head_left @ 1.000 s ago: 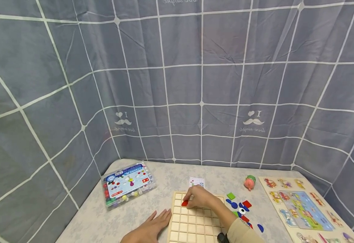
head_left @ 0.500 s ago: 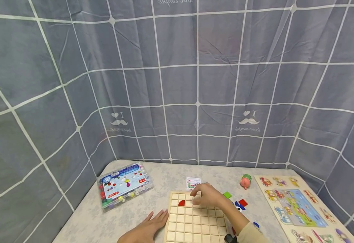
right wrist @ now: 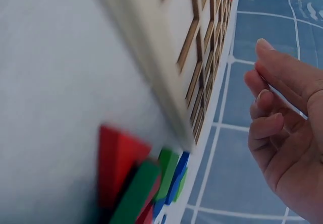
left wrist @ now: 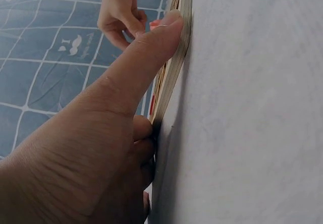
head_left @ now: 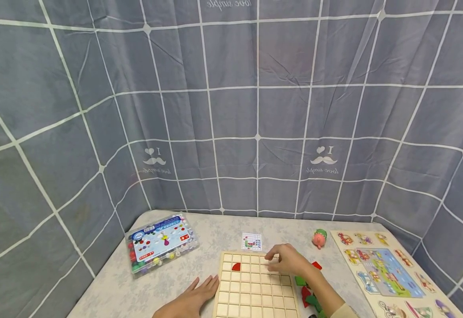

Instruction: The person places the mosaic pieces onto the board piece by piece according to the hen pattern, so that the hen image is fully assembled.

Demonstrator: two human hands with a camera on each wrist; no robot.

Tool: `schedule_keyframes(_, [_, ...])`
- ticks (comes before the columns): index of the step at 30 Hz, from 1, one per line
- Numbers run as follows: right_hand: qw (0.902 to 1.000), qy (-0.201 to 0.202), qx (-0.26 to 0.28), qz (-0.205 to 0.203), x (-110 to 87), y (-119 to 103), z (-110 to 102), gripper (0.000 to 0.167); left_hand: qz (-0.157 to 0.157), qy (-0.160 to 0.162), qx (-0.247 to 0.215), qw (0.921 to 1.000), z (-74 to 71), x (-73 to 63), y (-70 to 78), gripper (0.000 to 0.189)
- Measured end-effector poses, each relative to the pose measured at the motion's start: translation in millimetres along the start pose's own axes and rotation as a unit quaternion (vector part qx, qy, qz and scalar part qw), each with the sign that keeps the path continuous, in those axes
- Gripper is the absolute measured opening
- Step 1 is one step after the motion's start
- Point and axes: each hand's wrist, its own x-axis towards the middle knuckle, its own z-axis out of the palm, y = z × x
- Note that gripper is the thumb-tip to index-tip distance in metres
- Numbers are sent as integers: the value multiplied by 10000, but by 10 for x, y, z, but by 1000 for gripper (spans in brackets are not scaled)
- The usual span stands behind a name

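The right hand is bare, with short nails at the ends of its fingers; behind it the uncovered forearm runs to a plain beige sleeve. The left hand is bare too, fine creases lining it behind the thumb

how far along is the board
Barely begun: one red piece sits in the wooden board. In hand: nothing visible; the right hand hovers over the board, the left hand lies at its edge. Remaining, apparently: loose pieces beside the board, perhaps following the printed card.
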Motion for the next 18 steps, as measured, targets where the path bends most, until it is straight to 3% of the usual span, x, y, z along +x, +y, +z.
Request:
schedule_keyframes(11, [9994, 151, 265, 174, -314, 268, -210, 27, -24, -79, -20, 10000, -1, 33, -35, 106])
schedule_keyframes(18, [9985, -84, 173, 520, -474, 449, -253, 23, -9, -42, 193, 9998, 22, 41, -36, 106])
